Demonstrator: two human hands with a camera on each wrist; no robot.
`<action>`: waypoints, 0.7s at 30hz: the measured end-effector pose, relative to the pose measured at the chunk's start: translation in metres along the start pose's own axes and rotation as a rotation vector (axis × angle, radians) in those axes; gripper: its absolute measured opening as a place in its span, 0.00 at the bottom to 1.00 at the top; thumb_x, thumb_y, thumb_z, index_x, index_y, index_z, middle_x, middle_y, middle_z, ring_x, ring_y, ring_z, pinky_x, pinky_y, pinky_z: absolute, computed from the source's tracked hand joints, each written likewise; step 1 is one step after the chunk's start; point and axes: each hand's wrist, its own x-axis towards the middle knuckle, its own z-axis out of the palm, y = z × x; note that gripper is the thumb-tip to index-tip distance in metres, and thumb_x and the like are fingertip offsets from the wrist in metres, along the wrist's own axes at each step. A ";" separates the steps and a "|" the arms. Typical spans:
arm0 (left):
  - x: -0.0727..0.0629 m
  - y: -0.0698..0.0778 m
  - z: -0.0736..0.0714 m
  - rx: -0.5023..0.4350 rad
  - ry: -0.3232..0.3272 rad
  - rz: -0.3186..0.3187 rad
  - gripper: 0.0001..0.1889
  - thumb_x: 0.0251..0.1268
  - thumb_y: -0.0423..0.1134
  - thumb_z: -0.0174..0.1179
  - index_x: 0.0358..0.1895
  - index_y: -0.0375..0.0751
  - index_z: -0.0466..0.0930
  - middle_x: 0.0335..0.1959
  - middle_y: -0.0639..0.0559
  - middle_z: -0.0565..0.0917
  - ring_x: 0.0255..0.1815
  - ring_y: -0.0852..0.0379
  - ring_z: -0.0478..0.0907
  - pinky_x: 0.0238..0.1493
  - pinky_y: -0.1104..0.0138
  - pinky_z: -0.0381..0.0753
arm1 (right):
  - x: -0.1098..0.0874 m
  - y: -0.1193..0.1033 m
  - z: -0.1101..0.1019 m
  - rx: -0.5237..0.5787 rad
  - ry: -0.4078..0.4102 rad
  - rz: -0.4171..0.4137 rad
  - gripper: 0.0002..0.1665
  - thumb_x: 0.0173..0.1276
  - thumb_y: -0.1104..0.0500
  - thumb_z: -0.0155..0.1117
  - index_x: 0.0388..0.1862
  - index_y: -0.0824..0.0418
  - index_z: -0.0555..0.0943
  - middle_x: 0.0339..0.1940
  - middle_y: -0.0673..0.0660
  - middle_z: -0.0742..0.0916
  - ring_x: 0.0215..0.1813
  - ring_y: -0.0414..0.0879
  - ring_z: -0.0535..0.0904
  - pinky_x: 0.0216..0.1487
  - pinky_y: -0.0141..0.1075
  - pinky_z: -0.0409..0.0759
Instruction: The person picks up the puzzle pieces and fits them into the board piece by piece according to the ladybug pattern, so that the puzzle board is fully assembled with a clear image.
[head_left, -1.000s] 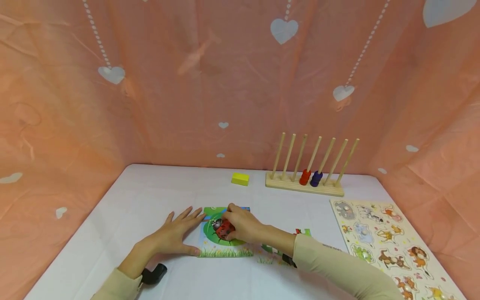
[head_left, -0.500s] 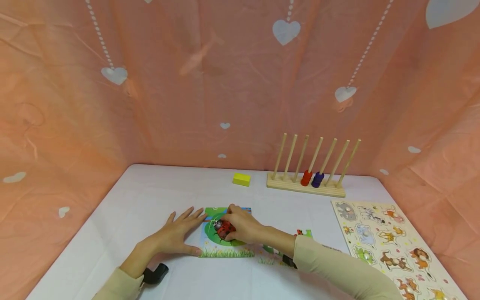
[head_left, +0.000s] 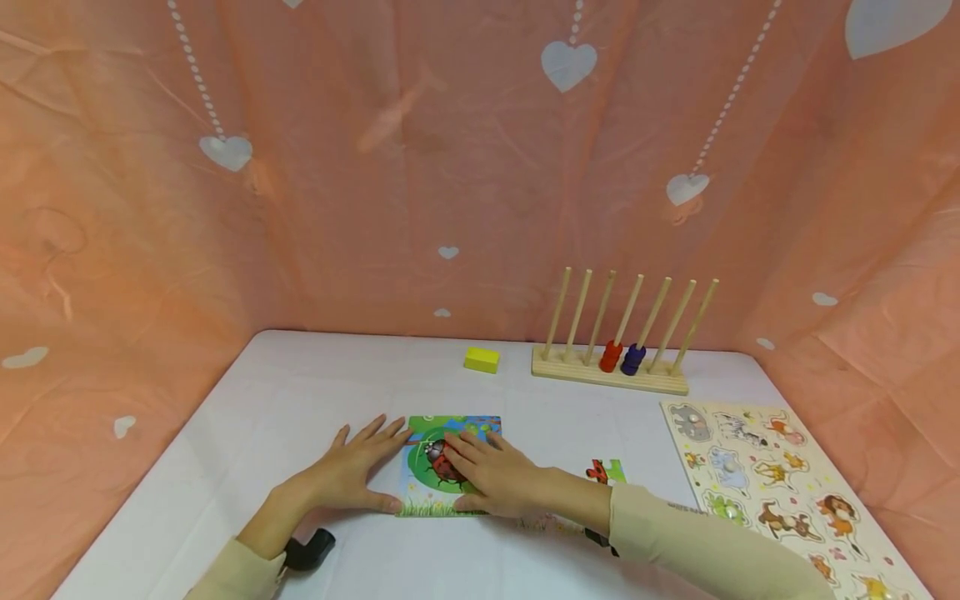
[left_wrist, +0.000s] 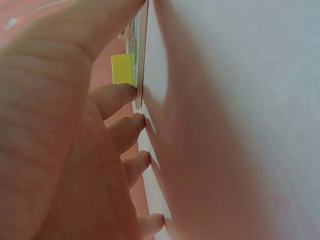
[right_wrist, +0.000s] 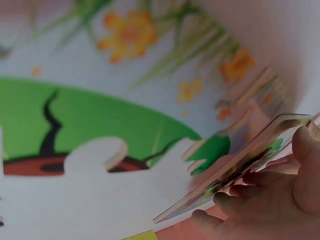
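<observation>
A square ladybug picture puzzle (head_left: pixel 420 500) lies flat on the white table, with a green disc round the ladybug and grass along its near edge. My left hand (head_left: pixel 341 475) spreads its fingers along the left side, index fingertip and thumb right at the edge; the left wrist view has the fingertips at the board's edge (left_wrist: pixel 142 55). Across the puzzle's right half rests my right hand (head_left: pixel 502 479), fingers extended and fingertips over the ladybug. Loose puzzle pieces (head_left: pixel 597 472) lie partly hidden under the right forearm; the right wrist view shows flowered pieces (right_wrist: pixel 125 37) up close.
Behind the puzzle is a yellow block (head_left: pixel 482 360). A wooden peg stand (head_left: pixel 611 379) with red and purple beads stands at the back right. On the right lies an animal knob puzzle board (head_left: pixel 738 500). A pink heart-printed curtain (head_left: pixel 420 183) encloses the table.
My right hand has gone from bent fingers at the ladybug to extended fingers laid on the puzzle, slightly nearer and rightward. The puzzle's upper right corner now shows more. My left hand stays put.
</observation>
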 end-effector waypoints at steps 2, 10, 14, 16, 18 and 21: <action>0.000 0.000 0.000 0.000 -0.002 -0.004 0.55 0.49 0.70 0.67 0.76 0.40 0.61 0.78 0.39 0.58 0.78 0.31 0.47 0.63 0.23 0.40 | -0.001 0.000 0.001 -0.002 -0.015 0.002 0.45 0.76 0.36 0.48 0.81 0.61 0.55 0.83 0.56 0.53 0.81 0.52 0.48 0.76 0.55 0.55; 0.000 0.002 0.000 0.005 -0.003 -0.007 0.55 0.48 0.70 0.68 0.76 0.40 0.61 0.78 0.40 0.58 0.78 0.31 0.47 0.62 0.23 0.40 | -0.002 -0.001 0.002 -0.005 -0.018 0.002 0.45 0.76 0.36 0.48 0.81 0.60 0.54 0.83 0.56 0.53 0.82 0.51 0.47 0.76 0.56 0.54; 0.000 0.002 -0.001 -0.004 -0.002 -0.009 0.55 0.49 0.70 0.68 0.76 0.40 0.61 0.78 0.39 0.58 0.78 0.31 0.47 0.63 0.23 0.40 | -0.003 0.000 0.002 0.000 -0.015 0.004 0.45 0.76 0.36 0.48 0.81 0.59 0.53 0.83 0.55 0.53 0.82 0.50 0.47 0.76 0.56 0.54; -0.001 0.003 -0.002 -0.007 -0.002 -0.008 0.55 0.49 0.69 0.68 0.76 0.39 0.62 0.78 0.39 0.58 0.78 0.31 0.47 0.63 0.23 0.40 | -0.003 0.000 0.003 0.003 -0.012 0.004 0.46 0.76 0.35 0.48 0.81 0.59 0.53 0.83 0.55 0.53 0.82 0.50 0.47 0.76 0.56 0.53; -0.001 0.004 -0.002 -0.010 -0.002 -0.008 0.55 0.49 0.69 0.68 0.76 0.39 0.62 0.78 0.39 0.58 0.78 0.31 0.47 0.63 0.23 0.40 | -0.003 0.000 0.003 0.009 -0.010 0.003 0.46 0.76 0.35 0.48 0.81 0.58 0.53 0.83 0.55 0.53 0.82 0.50 0.47 0.76 0.57 0.53; -0.002 0.004 -0.003 -0.009 -0.002 -0.009 0.55 0.49 0.69 0.68 0.76 0.39 0.62 0.78 0.39 0.58 0.78 0.31 0.47 0.63 0.23 0.40 | -0.003 0.000 0.004 0.011 -0.009 0.002 0.46 0.76 0.35 0.48 0.81 0.58 0.53 0.83 0.55 0.52 0.82 0.50 0.47 0.75 0.58 0.53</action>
